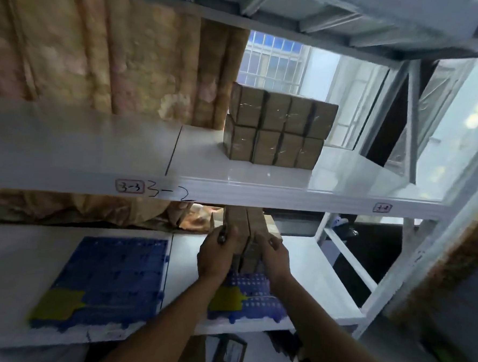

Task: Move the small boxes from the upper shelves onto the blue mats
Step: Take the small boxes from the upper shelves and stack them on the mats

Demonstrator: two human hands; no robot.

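Boxes (244, 237) of brown cardboard, two narrow ones side by side, stand clamped between both hands above the right blue mat (253, 296) on the lower shelf (305, 269). Left hand (216, 259) grips their left side, right hand (272, 257) their right. Remaining stack (277, 130), taped and two tiers high, sits toward the upper shelf's (232, 180) rear edge.

Brown boxes (277, 130), perforated blue mats (114, 274)
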